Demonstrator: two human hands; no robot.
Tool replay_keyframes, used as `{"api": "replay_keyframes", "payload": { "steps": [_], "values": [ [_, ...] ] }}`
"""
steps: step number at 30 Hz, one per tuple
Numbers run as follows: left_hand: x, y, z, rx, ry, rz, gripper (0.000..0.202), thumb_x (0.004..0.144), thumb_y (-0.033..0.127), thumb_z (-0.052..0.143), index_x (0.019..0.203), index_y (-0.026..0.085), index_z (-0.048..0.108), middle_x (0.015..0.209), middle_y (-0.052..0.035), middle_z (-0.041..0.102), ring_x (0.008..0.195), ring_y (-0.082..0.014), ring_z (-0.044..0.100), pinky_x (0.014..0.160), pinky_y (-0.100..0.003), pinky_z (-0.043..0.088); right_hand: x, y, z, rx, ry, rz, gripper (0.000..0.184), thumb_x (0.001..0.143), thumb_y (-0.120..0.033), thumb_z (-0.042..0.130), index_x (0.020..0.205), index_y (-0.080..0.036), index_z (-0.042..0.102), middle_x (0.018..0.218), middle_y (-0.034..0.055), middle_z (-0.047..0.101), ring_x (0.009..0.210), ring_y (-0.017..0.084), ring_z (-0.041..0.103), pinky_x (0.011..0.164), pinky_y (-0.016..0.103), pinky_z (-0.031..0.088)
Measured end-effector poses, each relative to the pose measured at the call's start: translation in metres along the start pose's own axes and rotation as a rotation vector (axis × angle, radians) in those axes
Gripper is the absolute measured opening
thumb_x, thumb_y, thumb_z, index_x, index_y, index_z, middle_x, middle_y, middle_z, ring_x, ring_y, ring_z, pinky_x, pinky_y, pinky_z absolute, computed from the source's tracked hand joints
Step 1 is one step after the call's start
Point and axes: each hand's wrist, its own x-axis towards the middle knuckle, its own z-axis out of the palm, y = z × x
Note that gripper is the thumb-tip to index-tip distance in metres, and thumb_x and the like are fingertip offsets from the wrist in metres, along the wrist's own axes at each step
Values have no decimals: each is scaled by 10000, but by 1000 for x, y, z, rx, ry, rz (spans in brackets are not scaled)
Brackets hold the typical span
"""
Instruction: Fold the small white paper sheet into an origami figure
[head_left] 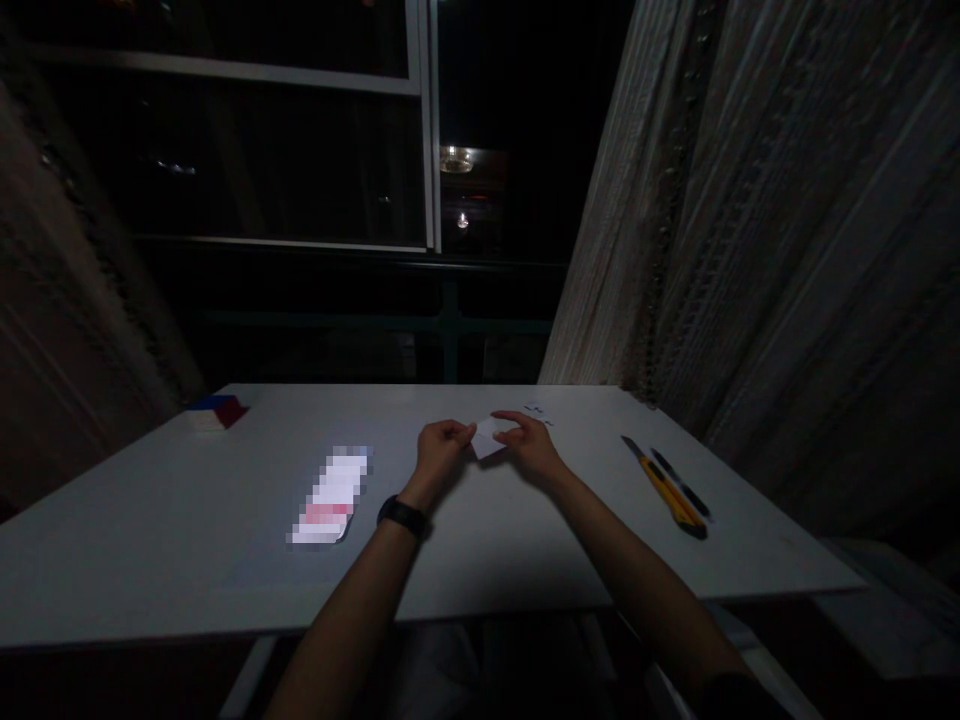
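Observation:
A small white piece of paper (487, 438) is held just above the white table (187, 560), near its middle. My left hand (441, 452) pinches the paper's left edge with closed fingers; a dark watch sits on that wrist. My right hand (529, 443) grips the paper's right side, thumb and fingers closed on it. Both forearms reach in from the bottom of the view.
A yellow utility knife (666, 488) and a black pen (681, 484) lie side by side at the right. A blurred white and red sheet (332, 496) lies left of my hands. A red, white and blue block (216, 411) sits at the far left corner. Curtains hang on both sides of a dark window.

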Motion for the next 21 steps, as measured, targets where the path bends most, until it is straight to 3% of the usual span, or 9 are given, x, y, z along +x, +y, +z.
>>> {"api": "replay_keyframes", "payload": {
  "steps": [5, 8, 14, 21],
  "values": [
    [2, 3, -3, -58, 58, 1, 335, 665, 449, 612, 626, 117, 644, 591, -48, 629, 570, -138, 557, 553, -237, 405, -1, -9, 5, 93, 62, -16, 540, 670, -518, 622, 1048, -142, 535, 675, 42, 671, 636, 187, 645, 652, 339, 501],
    [1, 4, -3, -84, 71, -34, 359, 659, 462, 619, 677, 107, 662, 630, -67, 643, 591, -148, 569, 545, -239, 412, -3, -11, 8, 106, 74, -3, 526, 644, -506, 652, 1023, -164, 523, 687, 40, 672, 654, 191, 652, 661, 336, 503],
    [-3, 10, 2, -162, 12, -86, 404, 642, 488, 634, 734, 96, 668, 637, -68, 640, 537, -128, 543, 482, -221, 397, -5, -4, 12, 48, 190, 0, 466, 532, -422, 743, 873, -187, 528, 600, 1, 643, 581, 192, 642, 556, 298, 494],
    [-6, 14, 3, -204, -99, -94, 425, 648, 507, 630, 723, 91, 665, 614, -56, 613, 548, -122, 527, 502, -221, 393, -3, -3, 11, 90, 190, 4, 409, 506, -402, 751, 778, -174, 547, 545, -7, 630, 516, 169, 609, 513, 283, 477]
  ]
}}
